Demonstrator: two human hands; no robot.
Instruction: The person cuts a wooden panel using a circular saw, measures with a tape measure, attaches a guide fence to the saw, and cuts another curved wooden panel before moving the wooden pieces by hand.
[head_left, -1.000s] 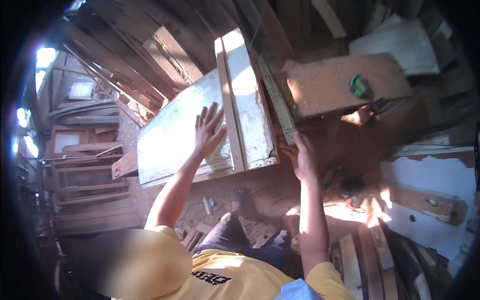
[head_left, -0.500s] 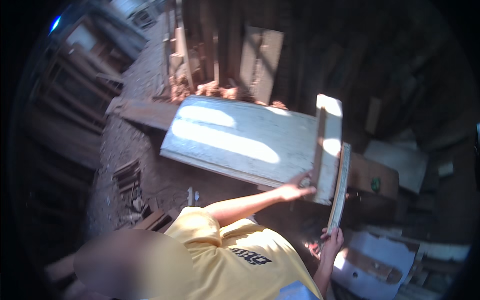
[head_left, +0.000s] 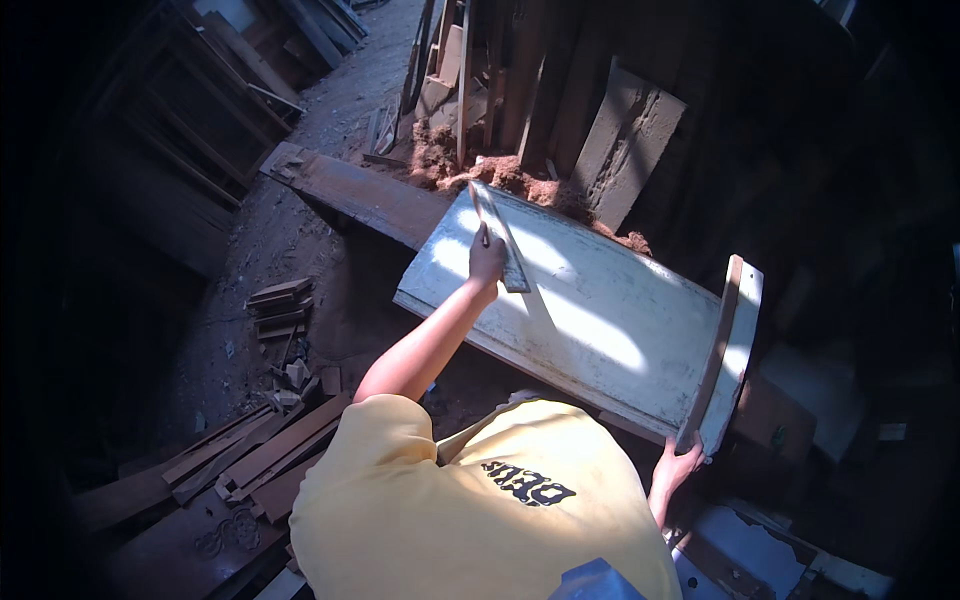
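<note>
Both hands grip one big pale wooden panel [head_left: 590, 310] in the head view, the only view there is. The left hand [head_left: 487, 262] is closed on a thin cross batten [head_left: 500, 238] near the panel's far end, fingers wrapped over its edge. The right hand [head_left: 680, 467] curls under the near corner, where a second batten [head_left: 722, 350] runs across the board. The panel hangs tilted above the dirt floor [head_left: 290, 240], its far end just over a heap of reddish sawdust [head_left: 480, 170] and close to dark planks [head_left: 625, 140] leaning upright behind. Loose wood offcuts [head_left: 280, 305] lie on the floor to the person's left. The risk, judging from the grips, is that the panel twists or drops: it is wide, held only at two opposite spots, and the thin batten could pull loose under its weight. A swing could also knock its far end into the leaning planks, and the scattered offcuts could trip a foot.
</note>
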